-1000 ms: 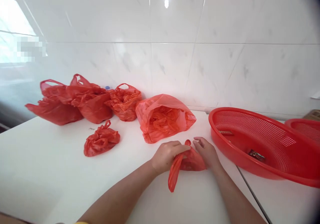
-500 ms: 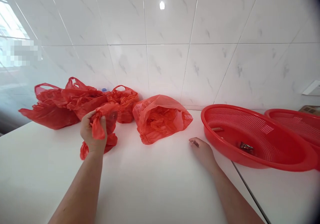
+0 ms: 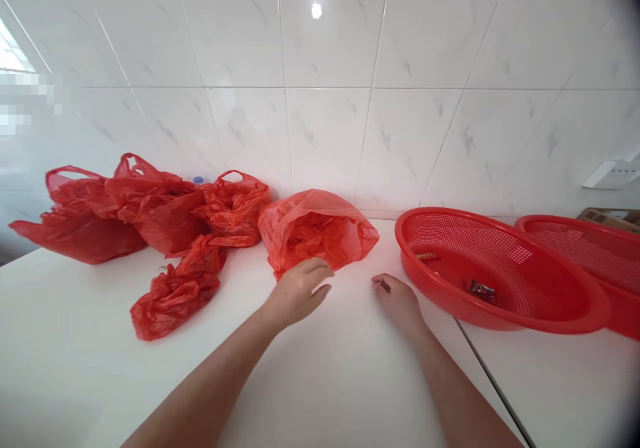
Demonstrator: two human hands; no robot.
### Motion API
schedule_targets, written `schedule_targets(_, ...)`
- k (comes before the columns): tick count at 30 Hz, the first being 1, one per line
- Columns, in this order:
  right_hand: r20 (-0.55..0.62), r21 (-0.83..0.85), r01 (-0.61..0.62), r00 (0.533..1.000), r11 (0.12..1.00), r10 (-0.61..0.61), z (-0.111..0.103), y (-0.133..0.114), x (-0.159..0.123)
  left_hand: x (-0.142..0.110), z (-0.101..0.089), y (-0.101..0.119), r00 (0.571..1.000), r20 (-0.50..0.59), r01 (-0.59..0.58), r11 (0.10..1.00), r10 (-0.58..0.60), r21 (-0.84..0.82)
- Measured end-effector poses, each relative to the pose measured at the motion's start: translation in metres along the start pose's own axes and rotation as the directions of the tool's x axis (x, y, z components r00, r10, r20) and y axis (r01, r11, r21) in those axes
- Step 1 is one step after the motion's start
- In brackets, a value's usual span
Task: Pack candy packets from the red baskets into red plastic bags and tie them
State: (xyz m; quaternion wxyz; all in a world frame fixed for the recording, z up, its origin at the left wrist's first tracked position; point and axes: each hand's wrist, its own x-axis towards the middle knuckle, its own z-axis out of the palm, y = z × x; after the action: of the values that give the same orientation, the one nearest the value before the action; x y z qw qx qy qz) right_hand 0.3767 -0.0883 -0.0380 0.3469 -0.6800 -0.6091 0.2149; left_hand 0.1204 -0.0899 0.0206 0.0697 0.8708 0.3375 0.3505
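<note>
My left hand (image 3: 303, 289) is over the white table in front of an open-mouthed red plastic bag (image 3: 357, 235). Its thumb and fingers are apart and hold nothing; whether they touch the bag's lower edge I cannot tell. Crumpled thin red plastic fills the inside of that bag. My right hand (image 3: 399, 301) rests on its side on the table, fingers curled in, with nothing visible in it. It lies just left of a large red plastic basket (image 3: 425, 276). A knotted, crumpled red plastic bag (image 3: 177, 295) lies on the table to the left.
Several full red bags (image 3: 165, 218) with loop handles stand along the tiled wall at left, a blue cap (image 3: 199, 180) behind them. Small wrapped pieces (image 3: 483, 291) lie in the basket. A second red basket (image 3: 580, 235), a cardboard box (image 3: 607, 219) and a wall socket (image 3: 610, 175) are at right.
My left hand has let go of the crumpled red bag, which now lies on the table, and moved right to the open bag. My right hand stays by the basket. The view has shifted slightly right.
</note>
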Motion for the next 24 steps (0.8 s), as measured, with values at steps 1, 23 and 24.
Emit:
schedule_targets(1,0.000,0.012,0.002,1.000,1.000,-0.002,0.000,0.000,0.000,0.007,0.011,-0.001,0.996,0.043,0.080,0.996,-0.078,-0.049)
schedule_targets(23,-0.330,-0.113,0.411,0.844,0.905,-0.424,0.020,-0.015,-0.002,0.017,0.067,0.002,0.963,-0.085,0.192,0.870,-0.257,-0.454)
schedule_targets(24,-0.308,-0.138,0.412,0.847,0.901,-0.434,0.021,-0.016,-0.002,0.014,0.067,0.005,0.948,-0.060,0.224,0.791,-0.311,-0.569)
